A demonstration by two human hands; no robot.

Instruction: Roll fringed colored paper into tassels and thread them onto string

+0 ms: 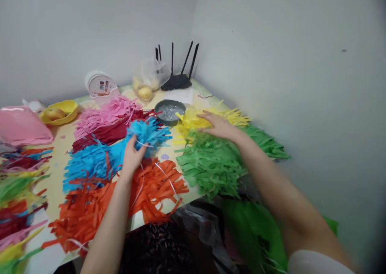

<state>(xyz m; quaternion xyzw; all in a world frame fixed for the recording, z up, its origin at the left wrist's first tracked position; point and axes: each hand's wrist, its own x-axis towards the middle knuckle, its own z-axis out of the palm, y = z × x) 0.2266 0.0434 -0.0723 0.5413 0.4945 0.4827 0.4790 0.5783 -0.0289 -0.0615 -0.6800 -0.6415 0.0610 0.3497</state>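
Observation:
My left hand (134,155) is at the edge of the blue fringed paper (149,134), its thumb and forefinger curled with a thin white ribbon (144,144) running through it. The ribbon trails down over the orange fringed paper (153,181). Over the yellow fringed paper (193,121) reaches my right hand (218,126), fingers spread and touching its top. Below that hand, the green fringed paper (214,161) spreads across the table's right edge. Another white ribbon (167,177) lies on the orange strips.
Pink fringe (108,115) and dark red fringe (104,135) lie at the back left. Behind stand a grey bowl (169,112), a bag of yellow fruit (146,89), a black router (176,82) and a yellow dish (68,111). Multicoloured fringe (21,189) lies at left. A wall borders the right.

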